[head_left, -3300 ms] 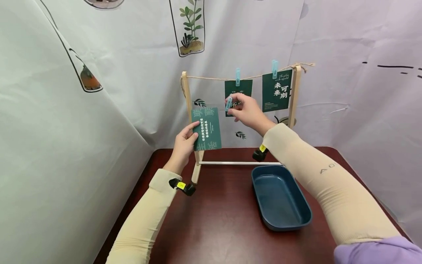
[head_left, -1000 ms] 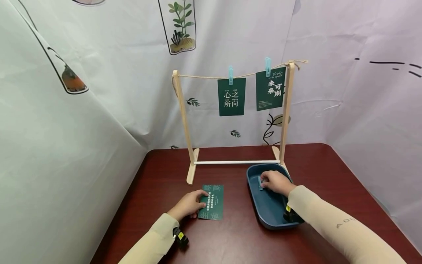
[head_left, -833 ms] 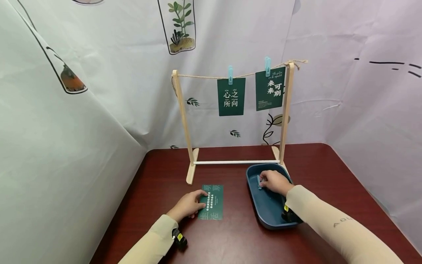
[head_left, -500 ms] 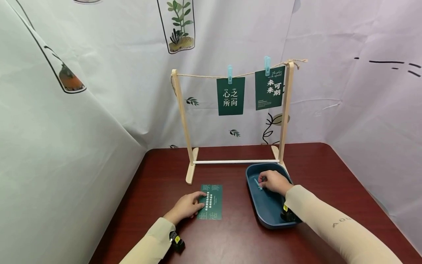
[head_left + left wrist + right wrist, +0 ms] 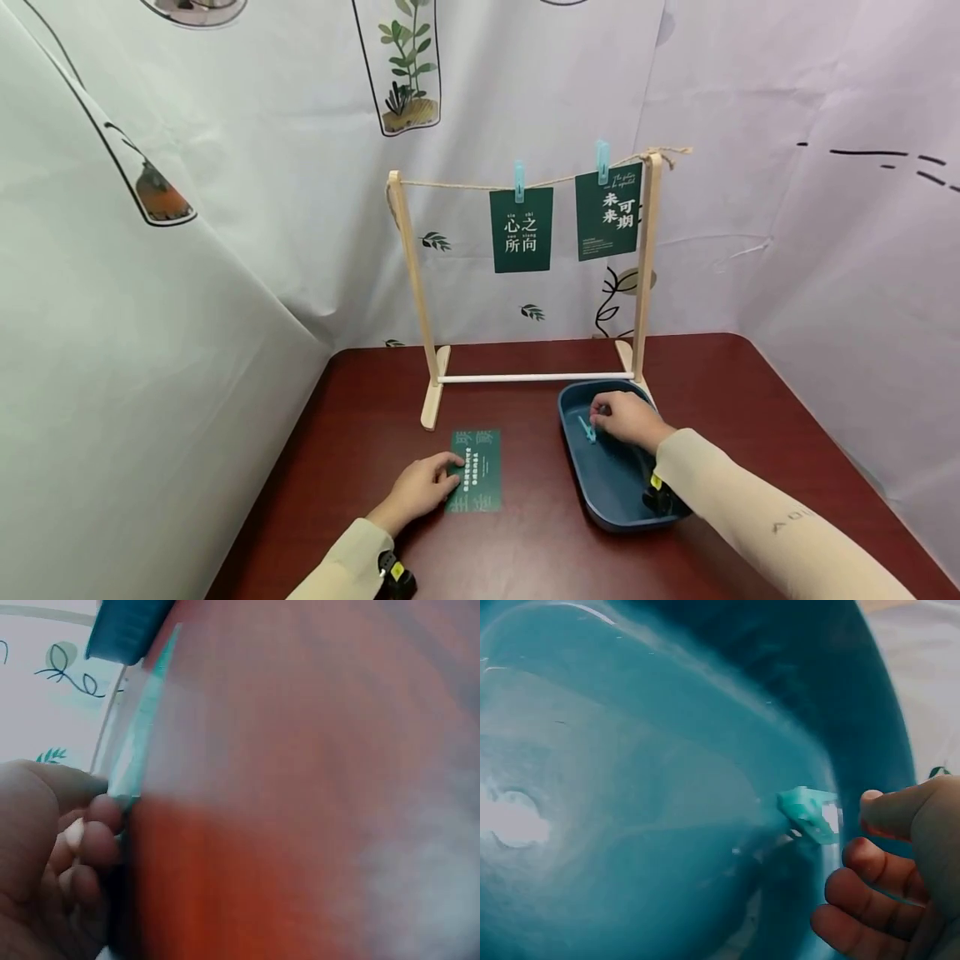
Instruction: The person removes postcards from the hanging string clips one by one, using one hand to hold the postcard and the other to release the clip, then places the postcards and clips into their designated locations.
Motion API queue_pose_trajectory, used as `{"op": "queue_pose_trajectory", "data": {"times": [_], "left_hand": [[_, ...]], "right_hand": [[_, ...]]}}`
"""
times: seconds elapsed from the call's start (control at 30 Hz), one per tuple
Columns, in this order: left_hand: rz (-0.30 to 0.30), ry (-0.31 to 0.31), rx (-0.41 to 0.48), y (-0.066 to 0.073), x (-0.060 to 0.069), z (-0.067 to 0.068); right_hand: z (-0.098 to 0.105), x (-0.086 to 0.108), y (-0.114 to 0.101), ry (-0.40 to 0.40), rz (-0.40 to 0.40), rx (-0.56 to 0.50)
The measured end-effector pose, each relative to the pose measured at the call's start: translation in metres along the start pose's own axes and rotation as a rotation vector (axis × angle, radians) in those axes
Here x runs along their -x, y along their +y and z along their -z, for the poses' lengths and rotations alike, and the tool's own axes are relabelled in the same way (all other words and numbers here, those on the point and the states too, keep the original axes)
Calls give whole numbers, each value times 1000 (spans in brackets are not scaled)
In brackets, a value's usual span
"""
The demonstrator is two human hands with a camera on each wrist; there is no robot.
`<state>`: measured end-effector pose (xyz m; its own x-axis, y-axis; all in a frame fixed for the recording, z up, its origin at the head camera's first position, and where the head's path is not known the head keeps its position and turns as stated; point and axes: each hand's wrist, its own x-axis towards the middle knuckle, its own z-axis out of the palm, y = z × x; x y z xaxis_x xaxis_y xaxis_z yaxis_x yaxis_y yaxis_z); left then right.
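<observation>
In the blue tray (image 5: 611, 492), a light blue clothespin (image 5: 587, 430) lies on the bottom near the left wall. My right hand (image 5: 630, 419) is just right of it, fingers loosely bent and holding nothing. The right wrist view shows a gap between the clothespin (image 5: 810, 814) and the fingertips. A dark green printed card (image 5: 480, 473) lies flat on the table. At its left edge rests my left hand (image 5: 416, 492), index finger and thumb touching the card. From the left wrist view, the card (image 5: 142, 742) appears nearly edge-on beside relaxed fingers.
A wooden stand (image 5: 416, 292) with a twine line (image 5: 457, 186) rises at the back. Two green cards, one left (image 5: 521, 250) and one right (image 5: 609, 212), hang from it by blue clothespins. White printed cloth (image 5: 225, 333) surrounds the dark red table (image 5: 525, 558).
The card came down from beside the stand to the table in my left hand. My right hand carried the clothespin into the tray and let it go there.
</observation>
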<state>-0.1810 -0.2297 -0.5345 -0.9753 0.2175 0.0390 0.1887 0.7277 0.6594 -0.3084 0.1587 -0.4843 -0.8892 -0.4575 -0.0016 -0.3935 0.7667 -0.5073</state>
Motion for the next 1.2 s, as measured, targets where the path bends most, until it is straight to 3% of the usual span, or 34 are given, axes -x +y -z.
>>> {"op": "queue_pose_trajectory", "data": {"times": [0.13,0.33,0.53,0.67,0.83,1.03,1.2], "left_hand": [[-8,-17,140,0,-4,5],[-34,69,236,9,-26,18],[-69,142,321,41,-59,31],[-114,146,380,62,-84,39],[-126,148,406,89,-110,52],[-115,172,432,110,-139,69],[-62,180,460,122,-162,80]], "right_hand": [[10,-1,-3,51,35,-4],[23,-3,-6,76,29,-67],[27,-2,-7,82,35,-94],[30,-1,-8,100,41,-103],[35,2,-9,113,50,-106],[39,7,-8,119,40,-110],[40,10,-6,115,28,-124]]}}
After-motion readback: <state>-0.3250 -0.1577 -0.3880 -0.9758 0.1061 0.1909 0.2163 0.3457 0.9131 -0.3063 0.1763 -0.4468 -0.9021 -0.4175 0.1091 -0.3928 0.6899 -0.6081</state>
